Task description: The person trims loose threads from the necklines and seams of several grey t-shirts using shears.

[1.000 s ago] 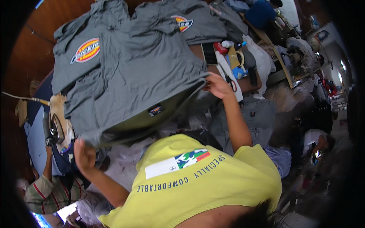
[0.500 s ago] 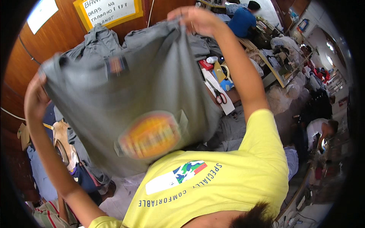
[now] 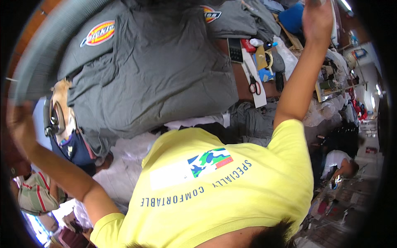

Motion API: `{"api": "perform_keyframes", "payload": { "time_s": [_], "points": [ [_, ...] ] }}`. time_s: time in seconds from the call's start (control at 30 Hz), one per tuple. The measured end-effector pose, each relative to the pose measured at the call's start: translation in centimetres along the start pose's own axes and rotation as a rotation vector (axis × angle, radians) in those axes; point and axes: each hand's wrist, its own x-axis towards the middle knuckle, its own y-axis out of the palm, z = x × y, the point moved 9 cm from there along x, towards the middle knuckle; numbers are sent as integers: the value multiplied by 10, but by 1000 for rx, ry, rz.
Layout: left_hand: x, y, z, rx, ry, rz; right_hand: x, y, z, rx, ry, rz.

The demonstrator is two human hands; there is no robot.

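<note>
Both of my arms are raised and spread wide. My left hand (image 3: 20,115), at the far left, is closed on a grey T-shirt (image 3: 45,53), which is smeared by motion and arches up out of the picture at the top left. My right hand (image 3: 318,22) is high at the upper right, closed, with its fingertips cut by the top edge; a bit of grey cloth shows at them. Below the lifted shirt lie several grey shirts (image 3: 165,78) in a wide, wrinkled layer, two with a red and yellow oval print.
Right of the shirts lie red-handled scissors (image 3: 254,86) on a white strip (image 3: 259,97), a dark phone-like device (image 3: 235,50) and a tape roll (image 3: 269,62). An iron (image 3: 53,120) stands at the left. A person in white (image 3: 337,163) sits at the far right.
Both hands have risen and moved apart, carrying the grey T-shirt up and mostly out of the picture. The layer of grey shirts behind it now shows.
</note>
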Motion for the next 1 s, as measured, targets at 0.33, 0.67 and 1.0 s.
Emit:
{"api": "perform_keyframes", "payload": {
  "time_s": [0.33,0.67,1.0],
  "points": [
    [-299,251,76,-131,-344,747,-462,86,34,810,1324,823],
    [-341,310,75,-193,-613,729,-501,90,36,741,1525,729],
    [-370,284,105,-372,-812,637,-526,65,38,855,1651,517]
  ]
}}
